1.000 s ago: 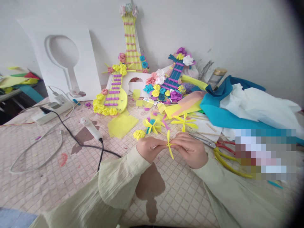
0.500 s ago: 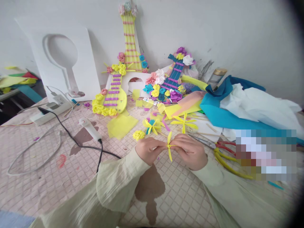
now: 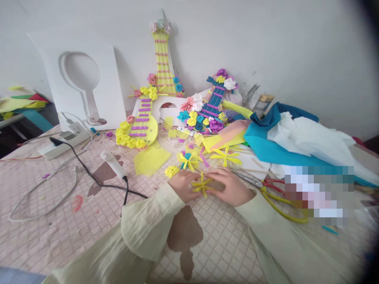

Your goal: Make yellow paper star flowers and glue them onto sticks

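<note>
A small yellow paper flower (image 3: 202,185) with narrow pointed petals is between my two hands, its face turned up. My left hand (image 3: 184,186) has thumb and fingers closed on its left side. On the opposite side, my right hand (image 3: 230,187) curves its fingers and thumb around the petals. Just beyond the hands lie another yellow petal flower (image 3: 226,157) and a yellow one (image 3: 189,161) with teal paper beside it. A crumpled yellow rosette (image 3: 171,171) rests near my left hand.
Scissors (image 3: 266,188) with red and yellow handles lie right of my hand. A white glue gun (image 3: 113,165) and power strip (image 3: 63,142) trail cables at left. Decorated toy guitars (image 3: 139,127), a white cut-out board (image 3: 111,90) and teal fabric (image 3: 266,144) stand or lie behind.
The yellow flower has turned from edge-on to face-up and come slightly left and down. My fingers have shifted from pinching its centre to holding its outer petals. The view has shifted slightly.
</note>
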### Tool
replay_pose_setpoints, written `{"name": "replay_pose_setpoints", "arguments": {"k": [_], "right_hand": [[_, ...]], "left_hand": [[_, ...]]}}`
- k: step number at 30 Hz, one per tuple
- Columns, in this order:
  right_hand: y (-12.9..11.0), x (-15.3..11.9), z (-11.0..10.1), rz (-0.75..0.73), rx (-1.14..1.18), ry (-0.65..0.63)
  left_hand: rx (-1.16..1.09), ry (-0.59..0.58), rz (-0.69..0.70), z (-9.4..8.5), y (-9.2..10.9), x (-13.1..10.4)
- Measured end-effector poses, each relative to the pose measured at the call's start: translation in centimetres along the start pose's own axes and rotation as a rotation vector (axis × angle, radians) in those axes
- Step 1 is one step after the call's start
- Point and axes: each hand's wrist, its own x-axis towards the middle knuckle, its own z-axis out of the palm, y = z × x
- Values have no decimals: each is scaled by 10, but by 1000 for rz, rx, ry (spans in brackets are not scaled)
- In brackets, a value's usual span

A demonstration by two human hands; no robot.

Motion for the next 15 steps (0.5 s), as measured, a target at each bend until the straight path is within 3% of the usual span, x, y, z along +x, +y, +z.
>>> {"name": "replay_pose_setpoints", "arguments": {"k": [3,6,9,11,15], "right_hand": [[-4,2,-18,62,84,189],[-3,1,-36,193,135,474],[4,-4,-46,292,85,621],[10,-8,-44,341,30,546],[17,-10,-22,366,-126,7]], "left_hand": [[-2,41,-33,-9,0,2],[8,172,-111,-23,3,6],[17,307,-155,-34,6,8],[16,365,-165,-39,7,9],[14,354,-164,-39,6,8]]}}
